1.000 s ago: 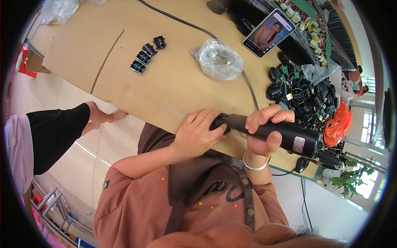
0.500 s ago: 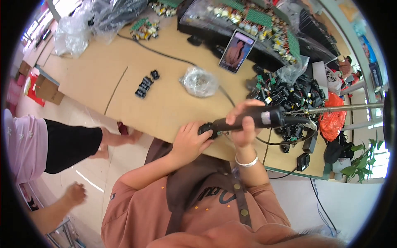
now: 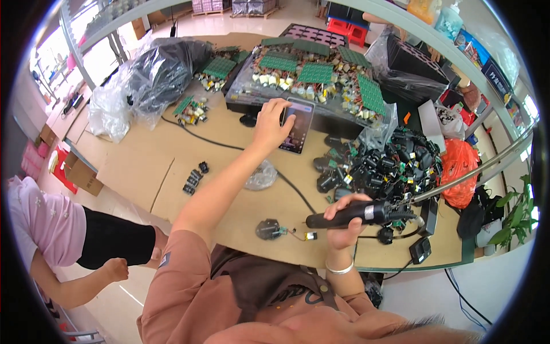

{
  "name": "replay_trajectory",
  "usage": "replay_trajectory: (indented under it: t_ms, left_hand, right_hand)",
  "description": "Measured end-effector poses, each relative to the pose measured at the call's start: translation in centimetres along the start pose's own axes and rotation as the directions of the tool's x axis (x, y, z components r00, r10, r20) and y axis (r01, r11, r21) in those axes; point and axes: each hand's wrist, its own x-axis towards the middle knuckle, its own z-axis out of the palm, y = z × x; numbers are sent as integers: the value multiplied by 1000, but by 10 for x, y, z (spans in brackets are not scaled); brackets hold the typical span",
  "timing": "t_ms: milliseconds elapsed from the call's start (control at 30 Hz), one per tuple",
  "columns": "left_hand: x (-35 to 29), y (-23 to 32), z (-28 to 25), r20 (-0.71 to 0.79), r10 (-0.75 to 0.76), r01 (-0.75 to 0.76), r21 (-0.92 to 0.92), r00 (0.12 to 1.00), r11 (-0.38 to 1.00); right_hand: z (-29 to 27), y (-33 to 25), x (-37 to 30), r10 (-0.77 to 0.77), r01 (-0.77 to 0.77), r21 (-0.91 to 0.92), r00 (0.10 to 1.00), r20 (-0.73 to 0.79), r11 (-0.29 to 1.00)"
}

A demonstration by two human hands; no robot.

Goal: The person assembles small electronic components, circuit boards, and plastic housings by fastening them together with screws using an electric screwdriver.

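My left hand [image 3: 272, 125] is stretched far across the table to a phone [image 3: 300, 129] leaning upright against a dark bin. Its fingers are apart, with the thumb over the lit screen. In my right hand [image 3: 344, 229] is a black electric screwdriver [image 3: 366, 214], its tip pointing left and its rear joined to a cable and a metal arm. Left of that tip, a round black housing [image 3: 267, 229] lies on the cardboard. A small green circuit board [image 3: 283, 230] sits at the housing's edge, with thin wires running to a small battery [image 3: 310, 235].
Right of the phone is a heap of black housings [image 3: 395, 166]; behind it, a bin piled with green boards [image 3: 315, 73]. A row of small black parts [image 3: 192, 182] and a clear plastic bag [image 3: 260, 175] lie left. A person [image 3: 51, 223] stands left of the table.
My left hand has let go of the black part near the screwdriver tip and reached forward to the phone. The view has tilted up. The screwdriver has come away from the part.
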Motion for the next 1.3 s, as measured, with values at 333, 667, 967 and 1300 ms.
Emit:
replay_trajectory:
  t_ms: [333,667,967,1300]
  left_hand:
    - [24,-4,46,-114,-11,34,201,993,979]
    - [25,-6,47,-123,-34,63,240,992,969]
    - [-31,36,-54,59,-136,141,-99,989,985]
    - [-190,94,-114,515,-400,382,146,758,913]
  right_hand:
    - [-2,-13,5,64,-57,106,996,-63,993]
    - [1,-13,5,61,-61,17,997,-42,998]
    - [-1,-13,4,51,-51,-11,998,-45,999]
    - [22,-32,6,-65,67,35,996,-56,997]
